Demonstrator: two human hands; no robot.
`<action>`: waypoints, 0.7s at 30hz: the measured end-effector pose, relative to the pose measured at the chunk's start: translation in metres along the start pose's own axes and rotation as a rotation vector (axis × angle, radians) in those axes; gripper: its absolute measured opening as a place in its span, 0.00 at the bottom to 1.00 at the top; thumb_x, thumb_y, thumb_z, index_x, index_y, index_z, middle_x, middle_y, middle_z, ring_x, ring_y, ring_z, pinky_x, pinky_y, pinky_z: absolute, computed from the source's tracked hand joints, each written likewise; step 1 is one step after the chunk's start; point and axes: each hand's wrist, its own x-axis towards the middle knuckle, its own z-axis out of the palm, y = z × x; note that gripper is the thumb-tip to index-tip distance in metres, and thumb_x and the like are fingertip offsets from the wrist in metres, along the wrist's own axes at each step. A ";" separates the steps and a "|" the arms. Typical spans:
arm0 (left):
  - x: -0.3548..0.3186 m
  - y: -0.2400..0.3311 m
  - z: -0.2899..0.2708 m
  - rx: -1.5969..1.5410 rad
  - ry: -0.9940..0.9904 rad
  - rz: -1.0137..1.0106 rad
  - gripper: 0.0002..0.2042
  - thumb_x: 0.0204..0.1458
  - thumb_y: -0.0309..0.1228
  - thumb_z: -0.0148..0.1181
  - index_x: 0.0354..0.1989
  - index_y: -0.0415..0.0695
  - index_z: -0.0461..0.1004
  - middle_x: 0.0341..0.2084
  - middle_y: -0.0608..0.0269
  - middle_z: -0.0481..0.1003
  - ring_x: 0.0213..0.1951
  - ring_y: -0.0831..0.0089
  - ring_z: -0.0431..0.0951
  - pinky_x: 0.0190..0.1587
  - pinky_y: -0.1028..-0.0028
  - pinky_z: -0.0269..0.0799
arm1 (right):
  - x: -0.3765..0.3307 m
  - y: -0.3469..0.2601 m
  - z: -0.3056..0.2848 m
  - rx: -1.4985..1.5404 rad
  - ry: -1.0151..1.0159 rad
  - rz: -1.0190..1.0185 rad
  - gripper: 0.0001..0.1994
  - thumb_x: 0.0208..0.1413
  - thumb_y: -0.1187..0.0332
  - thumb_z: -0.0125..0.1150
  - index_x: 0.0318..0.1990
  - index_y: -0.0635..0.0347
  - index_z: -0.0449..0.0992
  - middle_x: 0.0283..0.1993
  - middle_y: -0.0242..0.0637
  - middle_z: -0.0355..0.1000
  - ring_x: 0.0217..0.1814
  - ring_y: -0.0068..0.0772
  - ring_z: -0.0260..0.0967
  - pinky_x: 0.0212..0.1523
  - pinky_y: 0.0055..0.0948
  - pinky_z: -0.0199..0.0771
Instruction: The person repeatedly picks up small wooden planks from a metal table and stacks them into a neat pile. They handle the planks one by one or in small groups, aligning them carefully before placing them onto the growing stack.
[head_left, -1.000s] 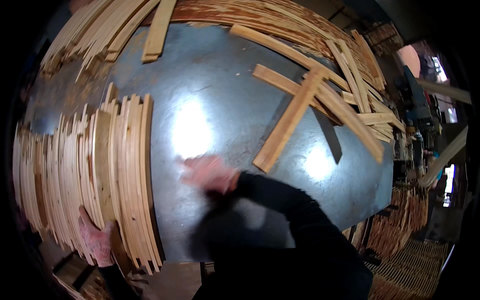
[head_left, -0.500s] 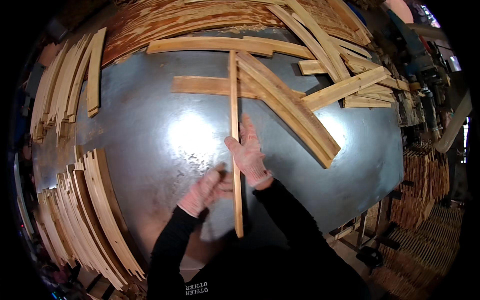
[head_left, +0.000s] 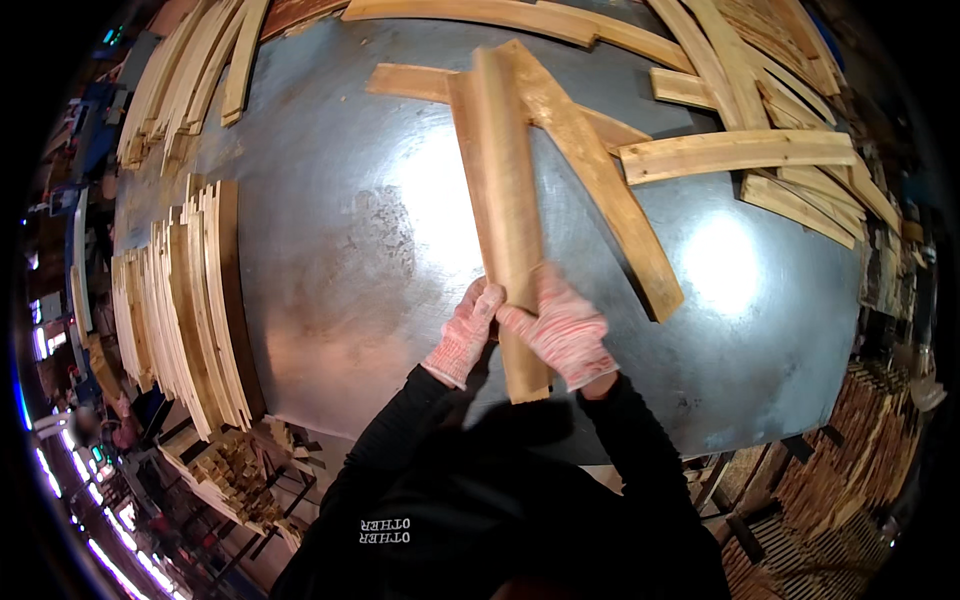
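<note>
- Left hand (head_left: 462, 335), gloved, fingers closed on the long pale curved wooden slat (head_left: 503, 200).
- Right hand (head_left: 562, 330) clasps the slat beside it, above the grey metal table (head_left: 340, 260).

A large grey metal table (head_left: 330, 280) filled most of the view, its sheet scuffed and dulled in patches. Two bright glares of overhead light (head_left: 725, 265) were thrown back from it, one just beyond the fingers, the other well to their right. Curved wooden slats were stacked on edge (head_left: 185, 300) far to the left of the fingers, and more slats were heaped flat (head_left: 780, 150) along the far and right rim. Below the table's near edge, stacked timber (head_left: 235, 470) was seen on the left and slatted piles (head_left: 850, 470) on the right. Coloured lights (head_left: 45, 340) were glimpsed at the dark left margin.
</note>
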 end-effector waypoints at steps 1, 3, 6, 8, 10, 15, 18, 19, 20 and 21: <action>0.013 -0.022 0.002 -0.011 0.054 0.076 0.26 0.61 0.44 0.62 0.59 0.36 0.70 0.42 0.66 0.76 0.41 0.76 0.75 0.47 0.74 0.73 | 0.005 0.026 0.021 -0.140 0.326 -0.192 0.40 0.50 0.43 0.70 0.61 0.62 0.62 0.51 0.52 0.75 0.56 0.54 0.74 0.55 0.48 0.73; 0.021 -0.017 0.004 -0.003 0.056 0.000 0.24 0.61 0.41 0.64 0.58 0.36 0.70 0.44 0.64 0.76 0.43 0.75 0.76 0.50 0.73 0.73 | 0.025 0.062 0.012 -0.361 0.722 -0.239 0.46 0.49 0.43 0.71 0.67 0.64 0.58 0.54 0.55 0.72 0.58 0.55 0.70 0.57 0.50 0.70; 0.017 -0.015 0.009 -0.006 0.060 0.026 0.23 0.59 0.35 0.66 0.58 0.36 0.70 0.44 0.62 0.77 0.44 0.74 0.77 0.50 0.72 0.74 | 0.051 0.102 -0.021 -0.328 0.631 0.100 0.46 0.50 0.49 0.71 0.71 0.62 0.55 0.58 0.56 0.70 0.60 0.58 0.68 0.60 0.49 0.70; 0.020 -0.034 0.000 -0.056 0.115 0.115 0.24 0.57 0.38 0.68 0.56 0.36 0.71 0.42 0.60 0.79 0.42 0.74 0.78 0.48 0.72 0.75 | 0.053 0.102 -0.019 -0.223 0.557 0.166 0.46 0.49 0.53 0.73 0.72 0.60 0.56 0.58 0.55 0.69 0.60 0.59 0.68 0.60 0.48 0.71; 0.013 -0.033 -0.005 -0.031 0.133 0.087 0.22 0.58 0.37 0.65 0.56 0.36 0.72 0.44 0.60 0.79 0.44 0.72 0.78 0.50 0.71 0.74 | 0.030 0.072 -0.003 -0.150 0.555 0.168 0.47 0.46 0.53 0.75 0.71 0.60 0.56 0.56 0.54 0.70 0.58 0.58 0.70 0.58 0.48 0.72; -0.037 -0.008 -0.055 0.292 0.301 0.077 0.17 0.56 0.33 0.63 0.53 0.41 0.76 0.42 0.55 0.81 0.44 0.66 0.80 0.49 0.68 0.75 | 0.006 0.056 0.018 -0.038 0.551 0.172 0.43 0.41 0.54 0.77 0.65 0.56 0.64 0.48 0.48 0.73 0.48 0.55 0.74 0.49 0.49 0.77; -0.048 -0.044 -0.129 0.398 0.274 0.120 0.26 0.55 0.32 0.65 0.61 0.37 0.68 0.45 0.47 0.79 0.47 0.62 0.79 0.52 0.65 0.74 | 0.009 0.053 -0.010 -0.103 0.586 -0.035 0.41 0.41 0.54 0.77 0.64 0.57 0.66 0.48 0.49 0.73 0.49 0.56 0.74 0.48 0.51 0.76; -0.051 -0.041 -0.138 0.529 0.291 0.200 0.29 0.55 0.33 0.66 0.63 0.35 0.65 0.48 0.45 0.77 0.49 0.59 0.78 0.54 0.63 0.73 | 0.018 0.046 -0.024 -0.182 0.579 -0.143 0.39 0.39 0.57 0.78 0.61 0.57 0.69 0.47 0.46 0.73 0.50 0.51 0.73 0.48 0.47 0.75; -0.055 -0.032 -0.145 0.659 0.308 0.279 0.32 0.54 0.34 0.67 0.64 0.33 0.62 0.51 0.42 0.75 0.52 0.57 0.76 0.56 0.62 0.71 | 0.030 0.039 -0.040 -0.329 0.590 -0.293 0.39 0.38 0.59 0.77 0.61 0.57 0.70 0.47 0.43 0.73 0.50 0.48 0.73 0.49 0.46 0.74; -0.060 -0.017 -0.145 0.786 0.329 0.352 0.35 0.53 0.35 0.68 0.66 0.32 0.60 0.53 0.40 0.73 0.54 0.54 0.75 0.58 0.60 0.70 | 0.044 0.035 -0.057 -0.479 0.597 -0.447 0.38 0.37 0.61 0.76 0.61 0.57 0.70 0.46 0.41 0.73 0.50 0.46 0.73 0.49 0.44 0.73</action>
